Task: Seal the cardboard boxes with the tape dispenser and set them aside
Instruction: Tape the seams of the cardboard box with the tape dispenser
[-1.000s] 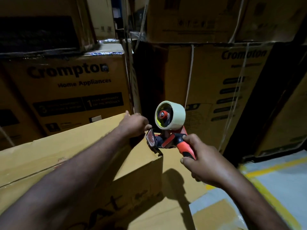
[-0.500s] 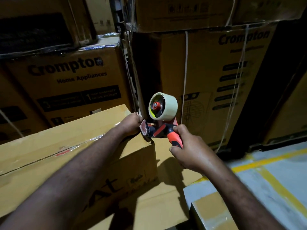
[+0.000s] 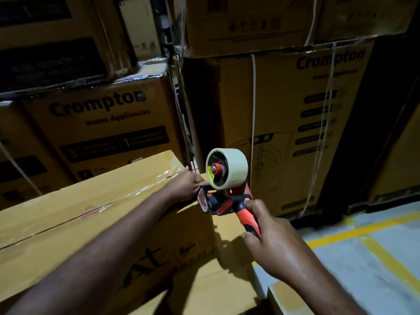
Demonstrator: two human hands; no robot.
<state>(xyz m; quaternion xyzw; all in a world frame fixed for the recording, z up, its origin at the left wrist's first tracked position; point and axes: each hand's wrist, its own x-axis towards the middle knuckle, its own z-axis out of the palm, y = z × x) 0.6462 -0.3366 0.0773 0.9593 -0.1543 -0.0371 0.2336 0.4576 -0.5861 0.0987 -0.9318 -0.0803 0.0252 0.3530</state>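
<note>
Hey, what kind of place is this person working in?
Most likely a warehouse or stockroom. Stacked appliance cartons fill the background, yellow lines mark the concrete floor, and the right hand holds a tape dispenser at a cardboard box.

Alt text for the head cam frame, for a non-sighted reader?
A person's right hand grips a red-and-black tape dispenser at the far corner of a cardboard box, where the left hand rests beside its nose. Clear tape runs along the box's top seam; printed cartons are stacked behind, dimly lit.
</note>
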